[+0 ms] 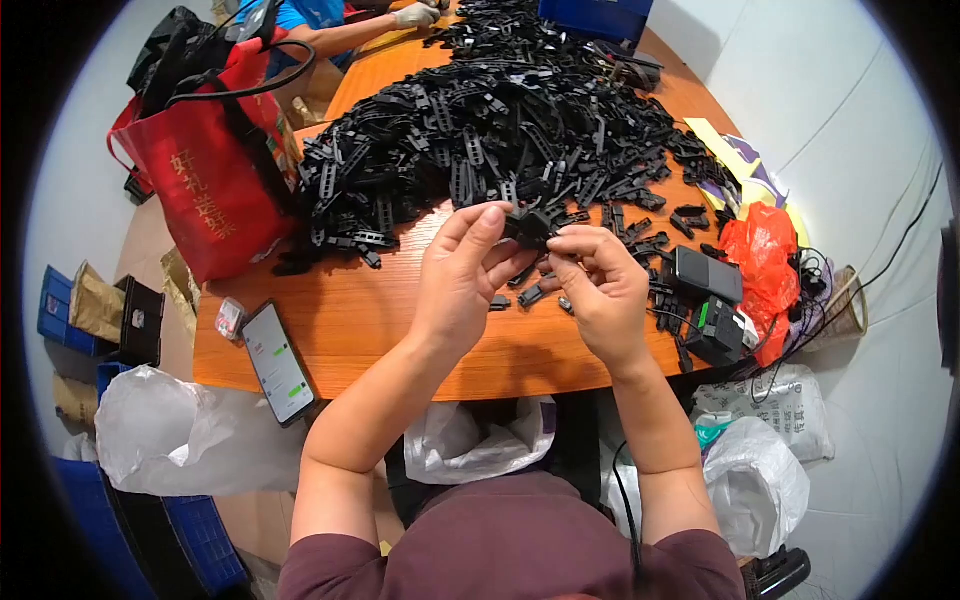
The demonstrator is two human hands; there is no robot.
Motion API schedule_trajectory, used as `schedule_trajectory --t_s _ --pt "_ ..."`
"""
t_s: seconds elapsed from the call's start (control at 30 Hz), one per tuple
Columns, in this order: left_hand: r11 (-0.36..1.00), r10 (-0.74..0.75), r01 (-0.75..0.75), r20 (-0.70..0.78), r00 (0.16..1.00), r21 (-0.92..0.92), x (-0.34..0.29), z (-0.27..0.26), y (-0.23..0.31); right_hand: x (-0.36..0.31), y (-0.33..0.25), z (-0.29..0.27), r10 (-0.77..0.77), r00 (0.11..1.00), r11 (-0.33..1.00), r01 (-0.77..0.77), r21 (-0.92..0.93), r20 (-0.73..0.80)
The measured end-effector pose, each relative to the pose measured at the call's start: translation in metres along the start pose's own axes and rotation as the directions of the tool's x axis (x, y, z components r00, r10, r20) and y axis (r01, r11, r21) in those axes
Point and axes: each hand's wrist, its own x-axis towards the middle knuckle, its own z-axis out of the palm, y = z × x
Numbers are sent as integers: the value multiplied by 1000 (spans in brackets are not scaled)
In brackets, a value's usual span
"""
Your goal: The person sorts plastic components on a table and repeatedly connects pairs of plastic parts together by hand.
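Above the near part of the table, both my hands meet around a small black plastic part (pixel 533 228). My left hand (pixel 465 262) has its thumb and fingers closed about the part's left side. At the other side, the thumb and forefinger of my right hand (pixel 600 282) pinch at the part's lower right edge. My fingers cover some of it, so its exact kind cannot be made out. Behind my hands rises a large heap of black plastic parts (pixel 440 140), many of them long and slotted. A few loose ones lie on the wood below my hands.
A red bag (pixel 205 190) stands left on the orange wooden table (pixel 375 320), near a lit phone (pixel 278 362). Right are a black box-shaped device (pixel 708 274), a red-orange plastic bag (pixel 762 270) and cables. A co-worker's gloved hand (pixel 415 16) is at the far edge.
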Motion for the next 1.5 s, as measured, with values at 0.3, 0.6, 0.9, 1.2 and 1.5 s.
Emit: schedule_trajectory --t_s 0.3,0.6,0.9,1.2,1.5 --pt "998 12 -14 -40 999 -59 -12 10 -2 -9 -7 -6 -143 988 986 137 -89 -65" --pt "910 348 -398 311 884 115 -21 -3 -12 -16 -7 5 -263 956 957 242 -159 -130" --pt "754 473 -614 457 754 232 -23 -6 -11 -26 -15 5 -181 979 981 173 -89 -92" --pt "906 346 -417 446 826 71 -25 -17 -5 -22 -27 2 -292 954 847 289 -446 65" --pt "-144 360 -252 289 887 957 18 -85 18 -83 -16 -22 37 817 749 358 -557 576"
